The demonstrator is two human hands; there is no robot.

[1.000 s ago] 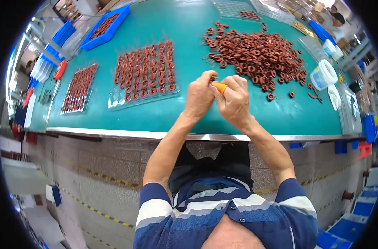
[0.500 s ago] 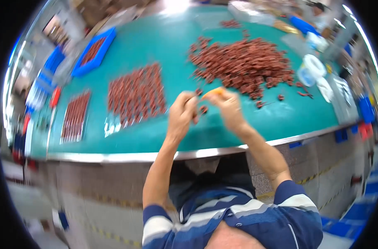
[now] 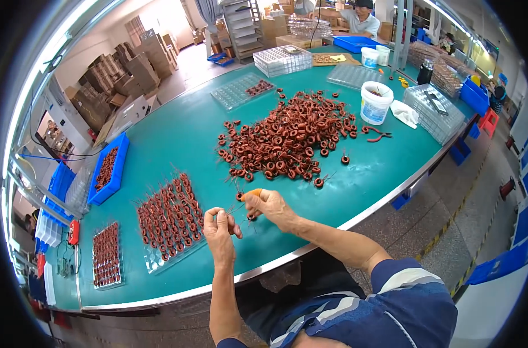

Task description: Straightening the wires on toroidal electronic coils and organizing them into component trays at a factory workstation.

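My left hand [image 3: 220, 229] is closed in a pinch above the green table [image 3: 177, 136], near its front edge. Close on its right, my right hand [image 3: 271, 207] is also pinched, with an orange finger cover [image 3: 251, 194] on one digit. Thin wire leads [image 3: 231, 210] run between the fingertips; a coil body inside my left fingers is hidden, if there. One loose red ring coil [image 3: 239, 197] lies just beyond the fingers, another ring coil [image 3: 251, 217] below my right hand. A large heap of wire-leaded ring coils [image 3: 287, 136] spreads beyond my hands.
Left of my hands stand a clear tray of coils [image 3: 153, 262], a narrower filled tray [image 3: 108, 283] and a blue bin [image 3: 122, 155]. On the right are a white bucket [image 3: 375, 110], red-handled pliers [image 3: 380, 138] and stacked clear trays [image 3: 429, 119]. A person [image 3: 361, 22] sits far back.
The view has turned and sharpened, so the table now slants and more of the room shows. My hands stay close together, both still pinched at the same spot beside the coils.
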